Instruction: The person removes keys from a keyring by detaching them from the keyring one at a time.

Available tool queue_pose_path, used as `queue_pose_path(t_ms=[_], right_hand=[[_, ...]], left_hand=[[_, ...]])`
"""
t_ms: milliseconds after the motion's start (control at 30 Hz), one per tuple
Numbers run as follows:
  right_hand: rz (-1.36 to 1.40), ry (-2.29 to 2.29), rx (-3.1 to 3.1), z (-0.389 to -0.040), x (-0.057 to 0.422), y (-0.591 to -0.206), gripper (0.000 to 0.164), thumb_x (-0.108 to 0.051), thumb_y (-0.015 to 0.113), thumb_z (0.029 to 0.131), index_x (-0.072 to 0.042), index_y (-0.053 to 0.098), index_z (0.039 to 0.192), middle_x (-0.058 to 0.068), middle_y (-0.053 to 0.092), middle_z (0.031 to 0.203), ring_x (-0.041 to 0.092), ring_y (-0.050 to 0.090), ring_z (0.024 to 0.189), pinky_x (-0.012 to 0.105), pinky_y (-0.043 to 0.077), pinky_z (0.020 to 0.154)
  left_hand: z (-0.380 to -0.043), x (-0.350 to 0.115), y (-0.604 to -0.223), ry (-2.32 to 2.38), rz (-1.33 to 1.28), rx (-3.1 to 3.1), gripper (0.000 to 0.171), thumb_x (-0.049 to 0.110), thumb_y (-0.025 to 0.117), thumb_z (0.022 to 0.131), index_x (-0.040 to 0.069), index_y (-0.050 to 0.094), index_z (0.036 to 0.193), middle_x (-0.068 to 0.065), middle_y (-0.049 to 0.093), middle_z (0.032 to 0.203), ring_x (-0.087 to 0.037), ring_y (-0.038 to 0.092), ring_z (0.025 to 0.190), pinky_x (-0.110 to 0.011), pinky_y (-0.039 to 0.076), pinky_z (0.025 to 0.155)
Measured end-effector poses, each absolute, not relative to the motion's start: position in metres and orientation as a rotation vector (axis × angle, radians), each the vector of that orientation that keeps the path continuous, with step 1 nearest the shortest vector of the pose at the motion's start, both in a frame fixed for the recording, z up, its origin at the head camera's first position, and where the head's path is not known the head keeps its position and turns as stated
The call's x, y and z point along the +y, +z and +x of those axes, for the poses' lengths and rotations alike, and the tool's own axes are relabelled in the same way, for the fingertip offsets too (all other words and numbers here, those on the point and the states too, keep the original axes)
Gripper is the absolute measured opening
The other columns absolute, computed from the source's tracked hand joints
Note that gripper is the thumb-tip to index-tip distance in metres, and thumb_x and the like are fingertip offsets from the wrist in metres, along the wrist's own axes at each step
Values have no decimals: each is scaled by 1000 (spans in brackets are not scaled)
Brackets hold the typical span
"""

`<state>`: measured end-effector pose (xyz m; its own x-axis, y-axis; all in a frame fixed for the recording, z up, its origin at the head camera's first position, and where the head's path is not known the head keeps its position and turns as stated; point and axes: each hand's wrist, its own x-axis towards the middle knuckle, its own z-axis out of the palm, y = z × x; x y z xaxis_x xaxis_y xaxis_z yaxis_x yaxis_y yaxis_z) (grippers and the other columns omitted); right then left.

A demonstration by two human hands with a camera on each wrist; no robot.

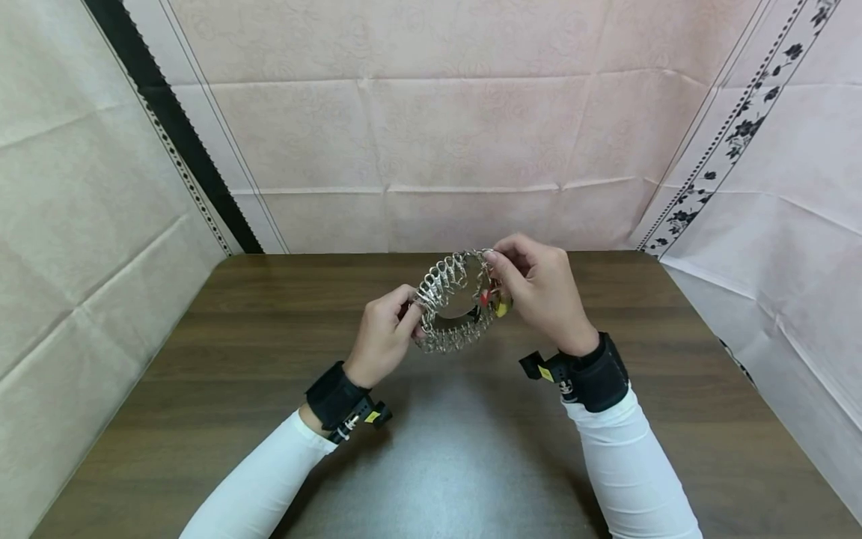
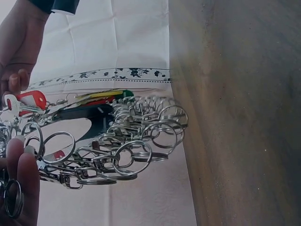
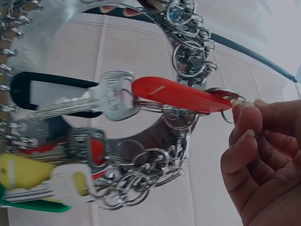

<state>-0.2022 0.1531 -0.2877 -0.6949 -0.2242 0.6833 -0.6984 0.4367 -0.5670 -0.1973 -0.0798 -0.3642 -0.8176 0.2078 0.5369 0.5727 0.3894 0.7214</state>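
Observation:
Both hands hold up a round metal band hung with many split rings (image 1: 441, 283) above the table. My left hand (image 1: 384, 331) grips its left side, fingers among the rings. At the upper right, my right hand (image 1: 544, 288) pinches a split ring (image 3: 226, 94) between thumb and fingers. A red key tag (image 3: 176, 94) and a silver key (image 3: 115, 96) hang next to those fingertips. Further along the band are a black key tag (image 3: 23, 92), a yellow tag (image 3: 30, 172) and a green one (image 3: 44, 205), with more keys. The left wrist view shows the left fingers (image 2: 26, 181) partly cut off.
A brown wooden table (image 1: 458, 449) lies under the hands. Pale cloth (image 1: 404, 135) hangs behind it and at both sides, with a black floral border (image 1: 744, 127) at the right. Each wrist wears a black strap (image 1: 337, 397) with a small camera.

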Motion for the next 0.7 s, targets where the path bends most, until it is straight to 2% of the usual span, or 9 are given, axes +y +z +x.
queue_pose_path(t_ms=[167, 700], right_hand=[[755, 1184, -2167, -203, 156, -288, 11, -8, 64, 99, 0, 68, 92, 5, 60, 67, 11, 52, 54, 18, 41, 50], [784, 1058, -2187, -203, 157, -287, 9, -2, 62, 99, 4, 66, 95, 10, 60, 74, 14, 48, 62, 16, 37, 57]], left_hand=[[-196, -79, -366, -1380, -704, -2337, 15, 2, 52, 103, 4, 64, 95, -6, 62, 72, -9, 61, 58, -24, 54, 51], [-200, -81, -367, -1336, -785, -2490, 13, 3, 53, 101, 7, 64, 95, -3, 63, 73, -11, 61, 61, -25, 54, 54]])
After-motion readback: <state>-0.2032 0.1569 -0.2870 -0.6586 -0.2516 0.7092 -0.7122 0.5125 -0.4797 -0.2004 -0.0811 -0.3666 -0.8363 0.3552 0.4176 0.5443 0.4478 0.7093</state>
